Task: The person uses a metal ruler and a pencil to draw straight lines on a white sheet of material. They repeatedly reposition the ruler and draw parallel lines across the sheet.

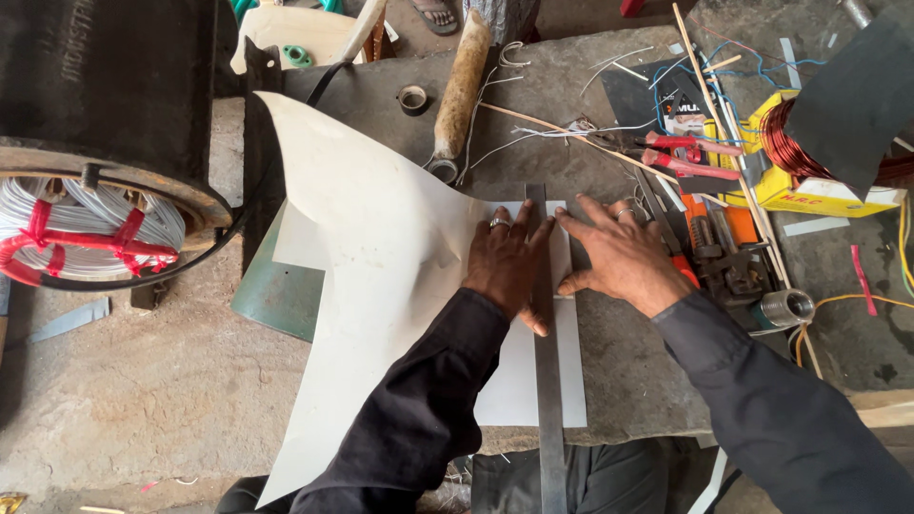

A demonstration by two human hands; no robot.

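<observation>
I take the steel ruler (547, 381) as my landmark: it lies lengthwise on the white sheet (381, 286), running from the near edge of the counter (628, 381) away from me. My left hand (505, 266) lies flat and spread on the sheet just left of the ruler, its fingertips and thumb touching the ruler's edge; it grips nothing, only presses. My right hand (619, 252) lies flat just right of the ruler, fingers open, forefinger reaching toward the strip. As I judge it, the ruler is lined up and held down, but I see no crease or cut along it, and left of the ruler the sheet curls up loose.

Right of the ruler, past my right hand, sit orange-handled tools (709, 238) and red pliers (685, 157). Farther right lies a yellow and white box (819, 195), flat and rectangular, with a coil of copper wire (785, 138) on it. Far left of the ruler stands a motor housing (95, 190) with white, red-tied windings. Beyond the ruler's far end lies a wooden-handled tool (460, 90).
</observation>
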